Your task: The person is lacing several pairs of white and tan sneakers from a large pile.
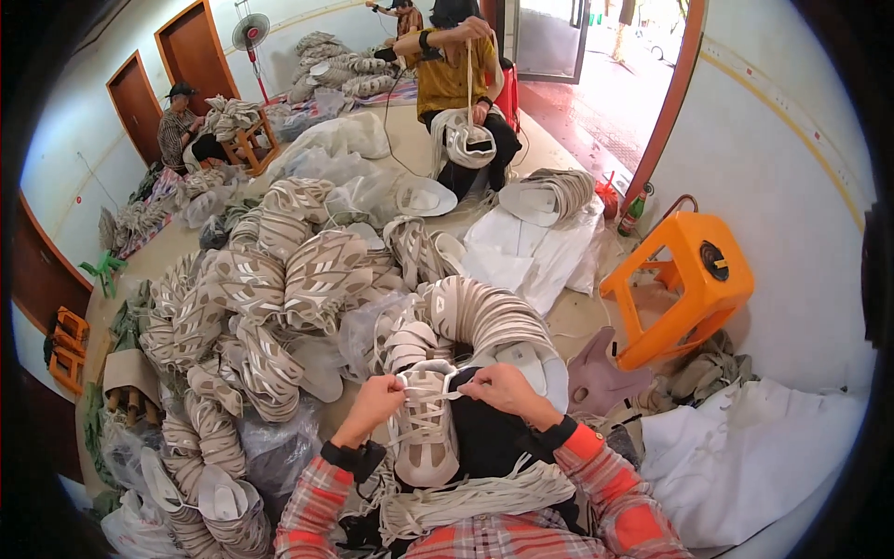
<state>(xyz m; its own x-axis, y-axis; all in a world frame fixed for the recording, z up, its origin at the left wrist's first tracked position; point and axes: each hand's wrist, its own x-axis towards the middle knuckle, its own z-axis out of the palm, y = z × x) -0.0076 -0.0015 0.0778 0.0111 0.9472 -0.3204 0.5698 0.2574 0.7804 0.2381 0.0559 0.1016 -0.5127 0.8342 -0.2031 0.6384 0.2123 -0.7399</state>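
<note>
A beige and white shoe upper [426, 445] lies on my lap, its toe toward me, with a pale lace [428, 415] crossing its front. My left hand [376, 402] pinches the lace at the upper's left edge, near the collar. On the other side, my right hand [507, 389] is closed on the lace, which stretches from its fingertips to the eyelets. A thick bundle of loose laces [475, 503] rests across my lap below the upper. Just beyond my hands curves a stack of nested uppers [489, 312].
Heaps of stacked uppers [251, 279] spread over the floor to my left. An orange stool [684, 279] stands at right, near a green bottle [633, 212]. White sacking [745, 456] lies at lower right. Ahead, a seated person [456, 88] pulls a lace; others sit farther back.
</note>
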